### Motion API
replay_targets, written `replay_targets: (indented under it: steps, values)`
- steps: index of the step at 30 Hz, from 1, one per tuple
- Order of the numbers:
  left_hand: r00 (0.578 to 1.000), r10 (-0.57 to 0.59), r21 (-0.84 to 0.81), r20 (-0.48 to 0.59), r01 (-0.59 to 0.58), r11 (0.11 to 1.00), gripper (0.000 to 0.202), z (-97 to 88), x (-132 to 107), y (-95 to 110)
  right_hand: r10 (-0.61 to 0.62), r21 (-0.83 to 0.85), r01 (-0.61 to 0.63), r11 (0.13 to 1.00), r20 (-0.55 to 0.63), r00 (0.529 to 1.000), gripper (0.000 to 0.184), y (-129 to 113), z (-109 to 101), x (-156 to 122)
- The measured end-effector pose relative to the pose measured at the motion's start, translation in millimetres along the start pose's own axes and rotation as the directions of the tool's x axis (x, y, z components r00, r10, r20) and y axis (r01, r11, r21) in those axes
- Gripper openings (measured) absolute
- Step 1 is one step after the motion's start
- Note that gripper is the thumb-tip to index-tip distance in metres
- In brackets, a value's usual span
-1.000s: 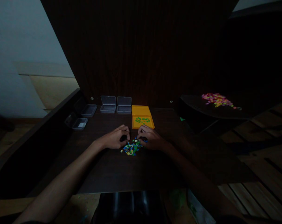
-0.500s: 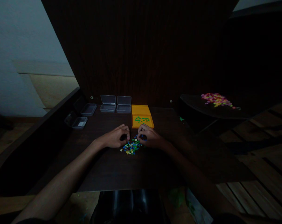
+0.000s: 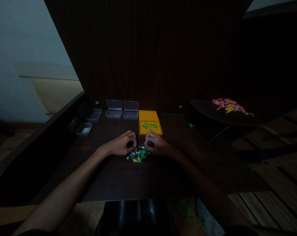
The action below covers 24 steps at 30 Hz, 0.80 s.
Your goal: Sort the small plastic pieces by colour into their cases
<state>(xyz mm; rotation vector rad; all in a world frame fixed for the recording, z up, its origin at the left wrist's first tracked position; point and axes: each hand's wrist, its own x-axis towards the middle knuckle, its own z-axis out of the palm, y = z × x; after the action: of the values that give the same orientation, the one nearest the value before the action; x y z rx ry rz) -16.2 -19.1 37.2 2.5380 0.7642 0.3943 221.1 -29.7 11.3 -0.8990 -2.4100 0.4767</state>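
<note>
A loose pile of small building bricks point(image 3: 138, 155) in blue, green, white and yellow lies on the dark wooden table point(image 3: 119, 180). At the pile's left edge rests my left hand point(image 3: 125, 143), its fingers curled and thumb toward the fingertips; anything in that pinch is too small to make out. My right hand point(image 3: 156, 144) is curled in the same way at the right edge, over a few blue bricks, and what its fingertips hold is hidden. Just beyond my hands stands an open yellow box point(image 3: 160, 130) with several green bricks point(image 3: 150, 126) inside.
Clear plastic boxes with raised lids stand left of the yellow one: two at the back point(image 3: 114, 113) point(image 3: 131, 113), others point(image 3: 93, 115) point(image 3: 84, 129) by the left side panel. Pink and yellow pieces point(image 3: 229, 105) are heaped on a shelf at right. A tall dark panel closes the back.
Both hands keep almost the same place and curl at the pile. The view has shifted very slightly; the boxes and bricks look unchanged.
</note>
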Motion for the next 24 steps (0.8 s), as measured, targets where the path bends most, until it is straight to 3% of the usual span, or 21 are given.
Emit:
replay_targets:
  steps: [12,17,24]
  values:
    - [1.000,-0.012,-0.006,0.007,0.012,1.000,0.008,-0.5,0.1,0.3,0.023,0.086,-0.024,0.996,0.013,1.000,0.004,0.6,-10.5,1.6]
    - [1.000,-0.018,0.018,-0.003,0.018,1.000,0.008,2.7,0.1,-4.9,0.085,0.092,-0.070,0.993,-0.166,0.982,0.010,13.8,-28.5,0.6]
    - [1.000,-0.014,0.031,-0.016,0.015,0.999,0.010,2.4,-0.6,-3.3,0.185,-0.048,-0.222,0.974,-0.398,0.898,0.010,53.7,-35.8,-8.5]
